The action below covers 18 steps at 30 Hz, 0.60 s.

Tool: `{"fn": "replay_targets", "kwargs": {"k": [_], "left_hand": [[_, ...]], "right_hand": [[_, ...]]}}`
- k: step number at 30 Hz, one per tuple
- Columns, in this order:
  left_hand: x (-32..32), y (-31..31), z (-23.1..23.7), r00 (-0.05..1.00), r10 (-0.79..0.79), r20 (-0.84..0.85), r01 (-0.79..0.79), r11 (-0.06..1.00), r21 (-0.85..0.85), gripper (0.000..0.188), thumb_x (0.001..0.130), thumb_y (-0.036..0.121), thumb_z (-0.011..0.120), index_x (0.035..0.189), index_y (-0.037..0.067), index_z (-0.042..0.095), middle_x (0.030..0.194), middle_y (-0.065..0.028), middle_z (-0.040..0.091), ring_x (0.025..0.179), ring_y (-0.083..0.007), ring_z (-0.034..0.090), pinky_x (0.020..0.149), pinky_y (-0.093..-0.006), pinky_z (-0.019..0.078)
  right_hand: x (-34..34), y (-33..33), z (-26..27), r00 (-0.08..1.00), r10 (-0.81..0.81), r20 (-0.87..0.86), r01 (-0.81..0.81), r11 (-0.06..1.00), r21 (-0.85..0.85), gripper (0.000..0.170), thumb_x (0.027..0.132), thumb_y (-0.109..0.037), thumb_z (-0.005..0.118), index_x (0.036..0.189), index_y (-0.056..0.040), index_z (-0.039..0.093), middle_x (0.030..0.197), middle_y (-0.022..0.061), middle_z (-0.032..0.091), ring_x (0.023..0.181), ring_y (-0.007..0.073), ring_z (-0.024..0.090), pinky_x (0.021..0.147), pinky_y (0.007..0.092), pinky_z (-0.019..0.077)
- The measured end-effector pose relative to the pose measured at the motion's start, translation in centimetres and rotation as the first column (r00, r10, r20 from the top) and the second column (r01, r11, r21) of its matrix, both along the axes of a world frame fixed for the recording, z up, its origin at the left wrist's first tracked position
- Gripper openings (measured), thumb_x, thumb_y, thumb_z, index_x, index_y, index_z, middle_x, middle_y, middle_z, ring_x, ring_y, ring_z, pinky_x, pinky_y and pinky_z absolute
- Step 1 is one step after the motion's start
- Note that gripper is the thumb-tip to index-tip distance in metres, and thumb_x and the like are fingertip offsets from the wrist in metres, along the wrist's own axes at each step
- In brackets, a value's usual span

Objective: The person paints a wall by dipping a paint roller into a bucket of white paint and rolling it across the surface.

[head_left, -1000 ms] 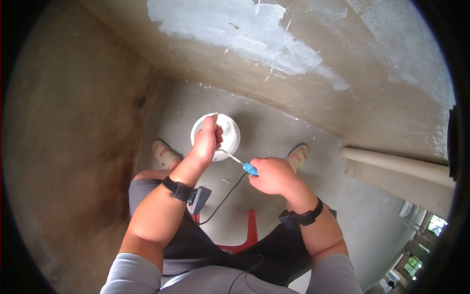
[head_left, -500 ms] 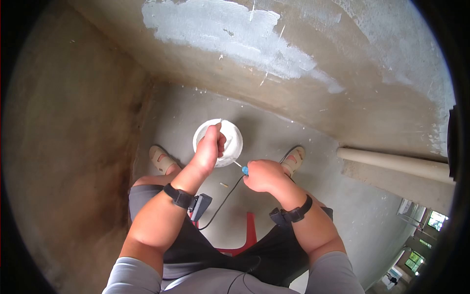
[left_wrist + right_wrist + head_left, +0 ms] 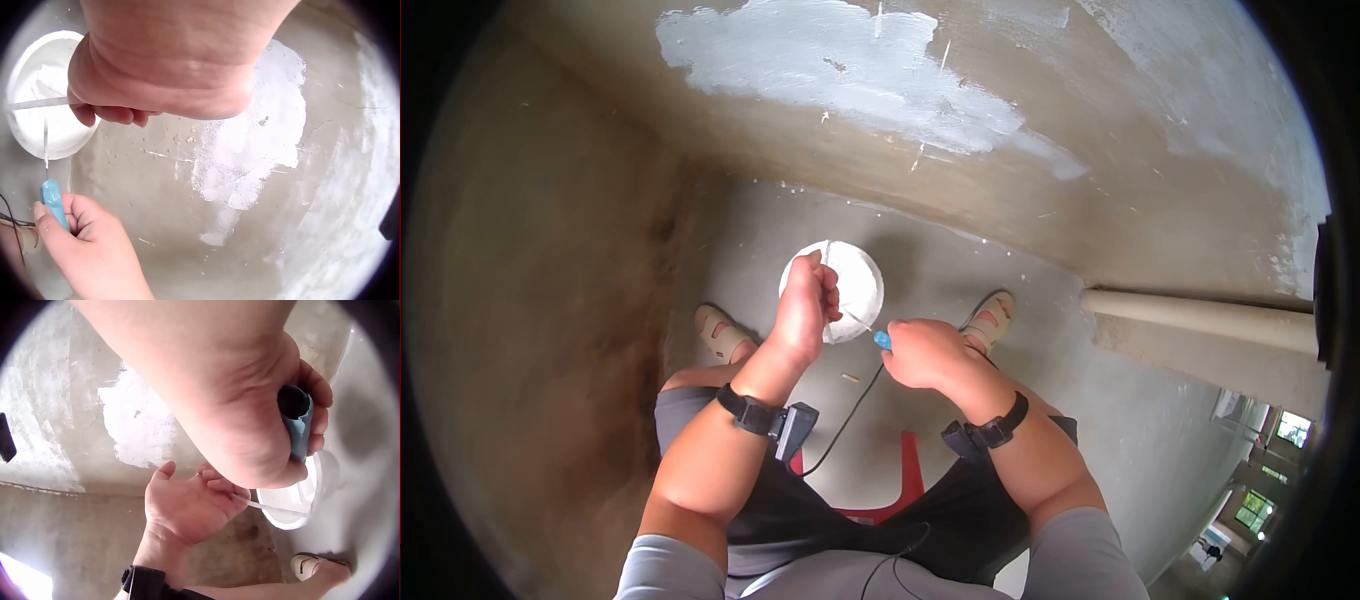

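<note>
My left hand is over the left side of a white bucket, its fingers curled round the end of a thin white strip, seen edge-on, that reaches across the bucket's opening. White paste lies in the bucket. To the right of the bucket, my right hand grips the blue handle of a tool whose thin, white-smeared shaft points over the bucket towards the strip. Whether the two touch, I cannot tell. In the right wrist view the blue handle shows its hollow end.
The bucket stands on a grey floor between two sandalled feet. A wall with a white patch rises ahead, a brown wall at the left. A pale pipe runs along the right. Red stool legs show below.
My right hand has come closer to the bucket with the blue-handled tool, and less of its handle shows. The head view has shifted slightly; my left hand still holds the strip over the bucket.
</note>
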<state>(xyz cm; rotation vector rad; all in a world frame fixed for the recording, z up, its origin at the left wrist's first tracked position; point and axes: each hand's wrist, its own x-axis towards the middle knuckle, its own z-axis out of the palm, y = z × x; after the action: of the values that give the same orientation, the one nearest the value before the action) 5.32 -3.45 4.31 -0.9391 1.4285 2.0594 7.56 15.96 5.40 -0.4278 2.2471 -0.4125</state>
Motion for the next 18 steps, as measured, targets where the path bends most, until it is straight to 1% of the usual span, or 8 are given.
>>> {"fn": "replay_targets", "kwargs": {"k": [4,6,7,9,10,12,15,18], "left_hand": [[-0.1,0.1,0.1,0.999,0.023,0.029,-0.023,0.999,-0.027,0.038,0.098,0.047,0.037,0.076,0.015,0.042,0.072,0.0010,0.037,0.070,-0.0160,0.037,0.071,-0.0348,0.0345],[0.4,-0.1,-0.5,0.996,0.089,0.002,-0.089,0.996,-0.021,0.040,0.094,0.050,0.049,0.075,0.015,0.048,0.069,-0.0011,0.048,0.066,-0.0151,0.044,0.063,-0.0312,0.0369],[0.5,-0.1,-0.6,0.996,0.086,0.003,-0.086,0.996,-0.021,0.040,0.094,0.050,0.049,0.075,0.015,0.048,0.069,-0.0011,0.048,0.066,-0.0151,0.044,0.063,-0.0312,0.0369],[0.5,0.0,-0.5,0.998,0.067,-0.017,-0.067,0.997,-0.041,0.040,0.094,0.050,0.048,0.075,0.014,0.048,0.069,-0.0014,0.048,0.066,-0.0152,0.044,0.063,-0.0317,0.0369],[0.5,0.1,-0.3,0.998,0.065,-0.017,-0.066,0.997,-0.042,0.040,0.094,0.050,0.048,0.075,0.014,0.048,0.069,-0.0014,0.048,0.066,-0.0152,0.044,0.063,-0.0317,0.0369],[0.7,0.4,0.4,1.000,-0.008,-0.021,0.007,0.998,-0.060,0.040,0.098,0.047,0.035,0.076,0.014,0.042,0.071,-0.0002,0.038,0.067,-0.0171,0.036,0.070,-0.0349,0.0343],[0.7,0.3,0.2,0.999,-0.040,-0.006,0.040,0.999,-0.013,0.041,0.098,0.047,0.033,0.076,0.014,0.043,0.070,-0.0007,0.038,0.067,-0.0176,0.037,0.070,-0.0353,0.0341],[0.6,0.4,0.5,0.998,-0.056,0.001,0.056,0.998,-0.009,0.041,0.098,0.047,0.033,0.075,0.014,0.042,0.069,-0.0006,0.037,0.066,-0.0177,0.037,0.070,-0.0356,0.0338]], "right_hand": [[-0.1,0.1,0.6,0.999,-0.007,0.036,0.006,1.000,0.013,0.022,0.086,-0.016,0.057,0.094,-0.0013,0.072,0.091,0.0173,0.073,0.087,0.0369,0.070,0.076,0.0460,0.0561],[0.0,0.1,1.3,0.998,0.007,0.064,-0.009,0.999,0.035,0.021,0.086,-0.015,0.058,0.092,-0.0015,0.073,0.091,0.0176,0.073,0.087,0.0366,0.070,0.076,0.0456,0.0560],[0.0,0.2,1.2,0.998,0.005,0.064,-0.007,0.999,0.035,0.021,0.086,-0.015,0.058,0.092,-0.0015,0.073,0.091,0.0176,0.073,0.087,0.0366,0.070,0.076,0.0456,0.0560],[-0.1,0.2,1.2,0.991,0.018,0.133,-0.030,0.996,0.085,0.021,0.084,-0.014,0.058,0.091,-0.0018,0.074,0.092,0.0175,0.073,0.087,0.0365,0.071,0.075,0.0450,0.0560],[-0.1,0.3,1.1,0.991,0.017,0.134,-0.028,0.996,0.085,0.021,0.084,-0.014,0.058,0.091,-0.0018,0.074,0.092,0.0175,0.073,0.087,0.0365,0.071,0.075,0.0450,0.0560],[0.1,0.2,0.9,0.989,0.001,0.147,-0.016,0.995,0.103,0.021,0.083,-0.012,0.058,0.090,-0.0020,0.075,0.092,0.0175,0.073,0.086,0.0367,0.071,0.074,0.0445,0.0559],[-0.3,0.0,1.4,0.985,0.007,0.175,-0.028,0.993,0.117,0.021,0.083,-0.012,0.058,0.091,-0.0018,0.075,0.092,0.0175,0.073,0.086,0.0370,0.070,0.074,0.0443,0.0559],[-0.2,0.0,0.5,0.989,-0.001,0.151,-0.012,0.996,0.086,0.021,0.083,-0.013,0.058,0.090,-0.0013,0.074,0.091,0.0177,0.073,0.086,0.0377,0.070,0.074,0.0450,0.0558]]}}
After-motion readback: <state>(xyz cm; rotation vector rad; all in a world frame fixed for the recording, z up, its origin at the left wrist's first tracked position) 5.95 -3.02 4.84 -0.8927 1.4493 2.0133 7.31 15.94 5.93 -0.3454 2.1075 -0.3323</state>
